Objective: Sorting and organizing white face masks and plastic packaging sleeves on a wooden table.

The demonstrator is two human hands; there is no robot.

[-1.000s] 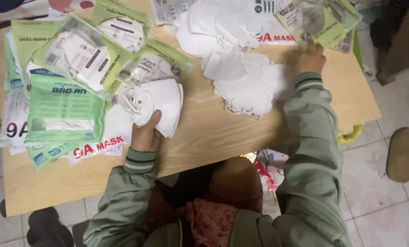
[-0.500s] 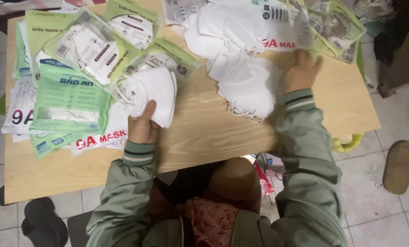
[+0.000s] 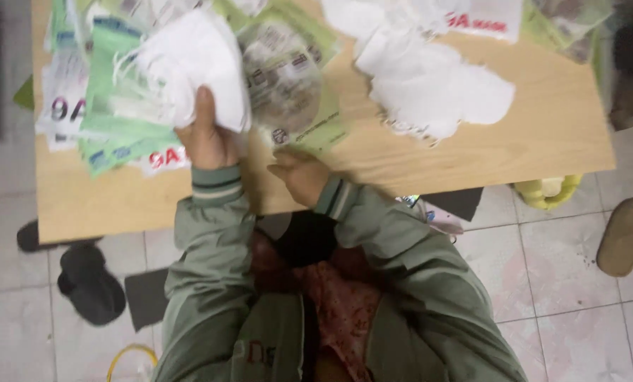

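White folded fabric face masks [image 3: 189,67], a small stack, sit gripped in left hand [image 3: 207,138] over green plastic packets [image 3: 111,134] at wooden table [image 3: 472,159] left end. Right hand [image 3: 302,173] loosely curled, empty, by a clear round-printed packet [image 3: 285,78]. Stack likely light, soft, floppy; pinch the folded edge.

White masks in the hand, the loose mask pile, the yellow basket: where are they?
stack of white masks [image 3: 189,64], head view, middle of the top mask.
loose mask pile [image 3: 437,85], head view, centre of the heap.
yellow basket [image 3: 546,192], head view, its rim.
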